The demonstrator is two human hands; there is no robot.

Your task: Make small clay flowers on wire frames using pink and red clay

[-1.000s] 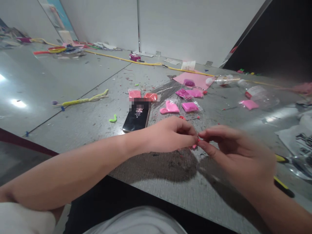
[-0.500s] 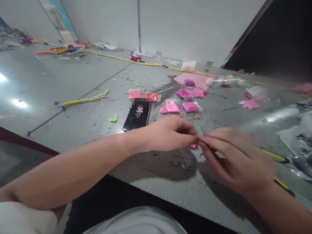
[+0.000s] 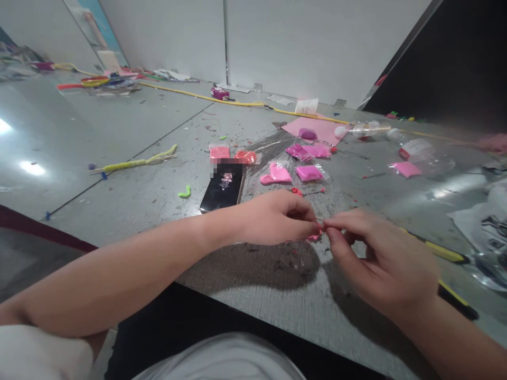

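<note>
Over the grey table [image 3: 253, 269], my left hand [image 3: 279, 216] has its thumb and fingers pinched on a thin stick whose end shows at the fingertips. Facing it, my right hand [image 3: 380, 258] is closed in a pinch just to the right, its fingertips nearly touching the left ones. What the right fingertips hold is too small to make out. A small pink-red clay piece [image 3: 315, 235] shows beside and partly behind the left fingertips. Beyond the left wrist lies a black phone [image 3: 224, 187]. Just past the left hand is a red clay bit [image 3: 296, 192] with a thin stick.
Bags of pink clay [image 3: 309, 173] lie beyond my hands, near a pink sheet [image 3: 293, 128]. A green clay piece [image 3: 184, 192] is left of the phone. Yellow-handled tools [image 3: 447, 253] lie by my right hand, clear bottles [image 3: 420, 150] farther back. A yellow cord [image 3: 237, 103] crosses the back.
My right hand has turned and shifted slightly left, its fingers now more curled. A bit of thin stick shows between the fingertips. My left hand has barely moved.
</note>
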